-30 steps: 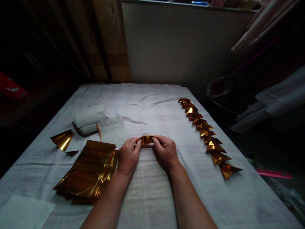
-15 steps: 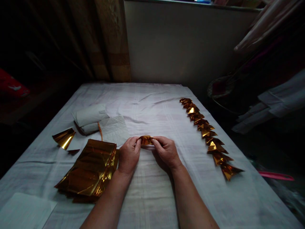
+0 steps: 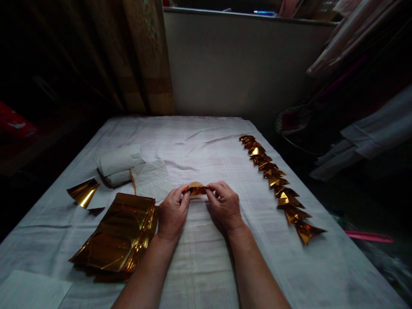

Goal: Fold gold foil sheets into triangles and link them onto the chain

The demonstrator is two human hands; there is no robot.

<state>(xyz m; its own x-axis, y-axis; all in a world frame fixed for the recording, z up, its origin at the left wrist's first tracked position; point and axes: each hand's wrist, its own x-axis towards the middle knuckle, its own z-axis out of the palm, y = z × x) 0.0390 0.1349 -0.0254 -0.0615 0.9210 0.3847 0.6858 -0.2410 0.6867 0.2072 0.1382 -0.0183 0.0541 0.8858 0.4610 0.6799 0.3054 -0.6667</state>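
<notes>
Though pinched by both hands point(image 3: 199, 208), gold foil piece point(image 3: 197, 189); fold details too dim.

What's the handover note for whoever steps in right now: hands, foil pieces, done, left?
Left hand and right hand: both pinch one small gold foil piece above the white cloth, mid-fold.
Done: row of folded gold pieces along the right side of the cloth.
Left: stack of flat gold sheets beside the left hand; one loose folded piece at the far left.

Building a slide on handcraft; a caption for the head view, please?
Both hands, left hand and right hand, pinch a gold foil piece over the white cloth.
</notes>
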